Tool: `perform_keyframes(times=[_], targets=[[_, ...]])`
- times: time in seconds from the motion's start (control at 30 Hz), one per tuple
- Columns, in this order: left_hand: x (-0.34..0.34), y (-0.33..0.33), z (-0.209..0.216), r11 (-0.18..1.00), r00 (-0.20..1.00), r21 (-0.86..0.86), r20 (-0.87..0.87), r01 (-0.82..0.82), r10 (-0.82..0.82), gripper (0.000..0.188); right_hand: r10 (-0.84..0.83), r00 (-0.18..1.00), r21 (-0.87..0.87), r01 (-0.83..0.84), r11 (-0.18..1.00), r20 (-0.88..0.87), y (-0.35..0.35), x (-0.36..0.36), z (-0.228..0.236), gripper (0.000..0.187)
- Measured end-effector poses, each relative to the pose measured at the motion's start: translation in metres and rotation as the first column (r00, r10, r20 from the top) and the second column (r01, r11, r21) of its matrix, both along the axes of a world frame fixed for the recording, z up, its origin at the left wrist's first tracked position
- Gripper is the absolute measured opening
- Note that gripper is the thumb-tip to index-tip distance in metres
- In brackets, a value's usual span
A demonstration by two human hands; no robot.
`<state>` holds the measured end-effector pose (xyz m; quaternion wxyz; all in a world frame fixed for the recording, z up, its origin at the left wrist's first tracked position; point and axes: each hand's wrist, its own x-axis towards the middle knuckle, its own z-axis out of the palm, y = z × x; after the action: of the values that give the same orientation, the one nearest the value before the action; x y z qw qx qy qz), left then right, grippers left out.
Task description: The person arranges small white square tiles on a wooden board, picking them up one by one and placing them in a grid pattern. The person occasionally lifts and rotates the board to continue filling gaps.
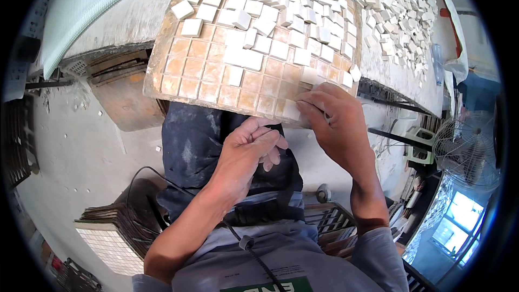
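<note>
A gridded tan board (181, 65) with square recesses lies before me, its near edge above my lap. White square tiles fill some recesses, while others lie loose and tilted on top. My right hand (335, 113) is at the near right edge, thumb and fingers closed at a white tile (292, 110) in the front row; its fingers partly cover the spot. Just below the near edge, my left hand (253, 143) is curled, thumb against the fingers. Whether anything is inside it is hidden.
A large heap of loose white tiles (397, 16) spreads over the table at right. Pale green ribbed sheeting (92, 5) lies on the left surface. Stacked tiled sheets (108, 238) stand low at left. At right are a wire-caged fan (467, 151) and a pale green stool (419, 146).
</note>
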<state>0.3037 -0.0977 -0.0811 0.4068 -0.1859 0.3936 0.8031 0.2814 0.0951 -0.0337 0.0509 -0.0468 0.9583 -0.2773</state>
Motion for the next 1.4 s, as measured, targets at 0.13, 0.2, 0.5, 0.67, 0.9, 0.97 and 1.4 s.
perform_keyframes(times=[0.13,0.2,0.5,0.67,0.9,0.97,1.4], targets=[[0.000,0.003,-0.004,1.000,0.999,-0.003,-0.012,0.030,-0.030,0.018,0.000,0.997,-0.032,-0.003,0.999,-0.075,-0.002,0.004,-0.005,0.011],[-0.001,0.006,-0.003,1.000,0.999,-0.005,-0.020,0.028,-0.028,0.016,-0.036,0.997,-0.069,0.031,0.997,-0.073,-0.001,0.006,-0.007,0.011],[-0.002,0.011,0.000,0.999,0.998,-0.048,-0.063,0.014,-0.017,0.013,0.027,0.989,-0.093,-0.041,0.995,-0.143,0.003,0.012,-0.008,0.015],[-0.001,0.014,0.001,0.998,0.997,-0.061,-0.078,0.008,-0.012,0.014,0.056,0.989,-0.161,-0.078,0.984,-0.140,0.005,0.014,-0.009,0.021],[0.000,0.014,-0.001,0.999,0.996,-0.035,-0.091,-0.004,0.001,0.014,0.127,0.924,-0.126,-0.183,0.975,-0.360,0.004,0.014,-0.019,0.025],[0.001,0.014,-0.002,1.000,0.996,-0.028,-0.085,-0.005,0.003,0.013,0.169,0.936,-0.150,-0.224,0.963,-0.310,0.003,0.017,-0.020,0.026],[0.000,0.013,-0.003,0.999,0.995,-0.039,-0.099,0.003,-0.007,0.013,0.123,0.939,-0.043,-0.144,0.989,-0.320,0.002,0.016,-0.021,0.026]])
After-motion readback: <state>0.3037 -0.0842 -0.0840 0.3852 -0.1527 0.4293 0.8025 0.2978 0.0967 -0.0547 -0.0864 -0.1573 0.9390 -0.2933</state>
